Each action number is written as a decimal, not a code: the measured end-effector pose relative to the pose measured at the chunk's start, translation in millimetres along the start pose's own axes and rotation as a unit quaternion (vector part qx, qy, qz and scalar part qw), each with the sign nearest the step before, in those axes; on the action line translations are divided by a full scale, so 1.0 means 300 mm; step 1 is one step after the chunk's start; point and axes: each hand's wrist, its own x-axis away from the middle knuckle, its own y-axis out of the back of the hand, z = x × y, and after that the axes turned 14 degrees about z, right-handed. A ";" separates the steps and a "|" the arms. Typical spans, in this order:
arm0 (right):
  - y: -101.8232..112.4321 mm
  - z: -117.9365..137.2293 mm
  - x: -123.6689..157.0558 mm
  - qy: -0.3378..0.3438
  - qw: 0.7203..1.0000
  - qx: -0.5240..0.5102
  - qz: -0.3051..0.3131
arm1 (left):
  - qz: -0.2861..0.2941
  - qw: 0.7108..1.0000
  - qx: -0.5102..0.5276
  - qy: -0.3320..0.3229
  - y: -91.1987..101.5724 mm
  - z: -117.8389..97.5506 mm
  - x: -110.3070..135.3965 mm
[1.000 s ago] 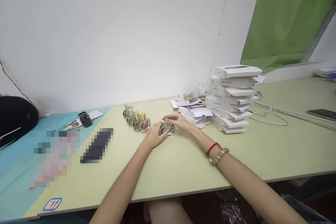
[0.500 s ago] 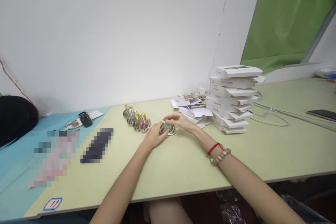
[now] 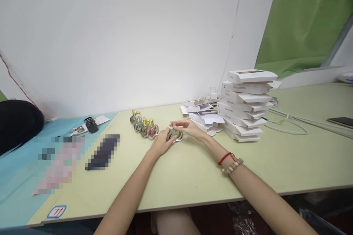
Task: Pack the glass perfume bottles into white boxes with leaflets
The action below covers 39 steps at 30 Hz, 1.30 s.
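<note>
A round glass perfume bottle (image 3: 178,135) with greenish contents is on the table in front of me. My left hand (image 3: 161,141) is closed around its left side, with the thumb across the front. Fingertips of my right hand (image 3: 189,128) pinch at the top of the same bottle. What sits between those fingertips is too small to make out. To the left of my hands several similar round bottles stand in a row, most with gold caps; the nearest bottle (image 3: 152,131) looks reddish.
White flat boxes (image 3: 244,108) are stacked at the right, beside a lower pile of open boxes (image 3: 204,115). White cables (image 3: 292,125) and a phone (image 3: 342,121) lie farther right. A dark jar (image 3: 91,125) stands on the blue cloth (image 3: 16,191) at the left.
Both hands stay at the bottle with almost the same grip. The view has shifted slightly, and the bottle sits a touch farther left between my hands.
</note>
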 end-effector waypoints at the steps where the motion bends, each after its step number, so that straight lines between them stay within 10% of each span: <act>1: -0.002 -0.003 -0.001 0.006 1.000 0.002 0.000 | 0.001 1.000 0.006 0.004 0.000 0.002 -0.001; 17: 0.043 -0.077 -0.013 0.034 0.984 0.165 -0.057 | -0.072 0.996 -0.005 -0.057 -0.016 0.020 -0.020; 22: 0.087 -0.109 0.009 -0.018 0.909 0.365 -0.199 | -0.046 0.999 0.003 -0.024 -0.013 0.018 -0.021; 28: 0.120 -0.152 0.036 -0.150 0.822 0.516 -0.191 | -0.032 0.999 0.012 -0.023 -0.017 0.029 -0.023; 39: 0.140 -0.188 0.023 -0.182 0.863 0.440 -0.170 | -0.032 0.999 0.019 -0.038 -0.027 0.047 -0.032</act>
